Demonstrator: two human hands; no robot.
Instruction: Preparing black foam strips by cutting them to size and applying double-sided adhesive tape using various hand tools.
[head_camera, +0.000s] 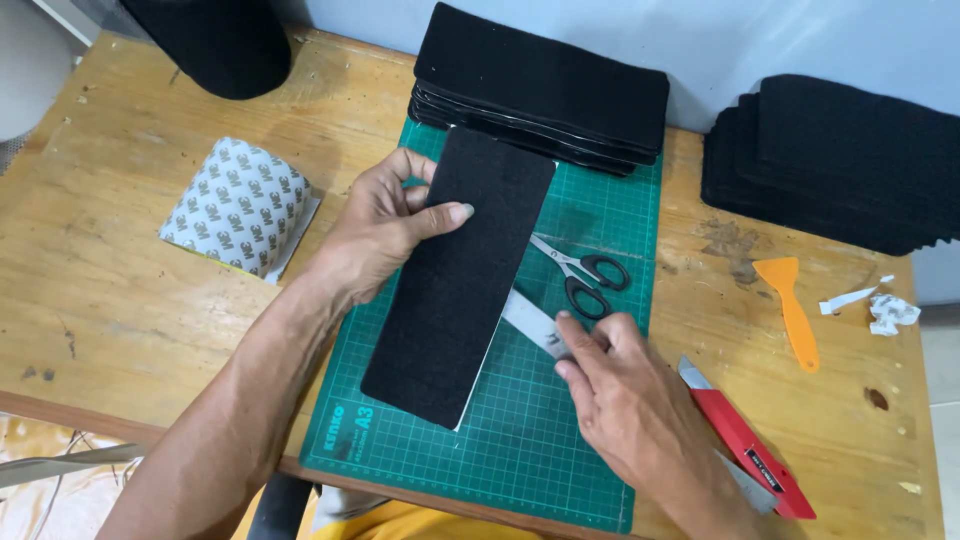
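My left hand (385, 225) grips the left edge of a long black felt strip (460, 280), thumb on top, holding it slightly tilted over the green cutting mat (590, 400). A thin white edge shows under the strip's lower end. My right hand (625, 395) rests on the mat at the lower right, its fingertips pressing on a metal ruler (535, 322) that pokes out from beneath the strip. Black-handled scissors (585, 275) lie on the mat just above that hand.
A stack of black felt strips (545, 90) lies at the mat's far end, another black pile (840, 165) at the right. A roll of patterned backing paper (240, 205) sits left. An orange scraper (790, 305), red utility knife (745, 445) and paper scraps (885, 310) lie right on the wooden table (120, 280).
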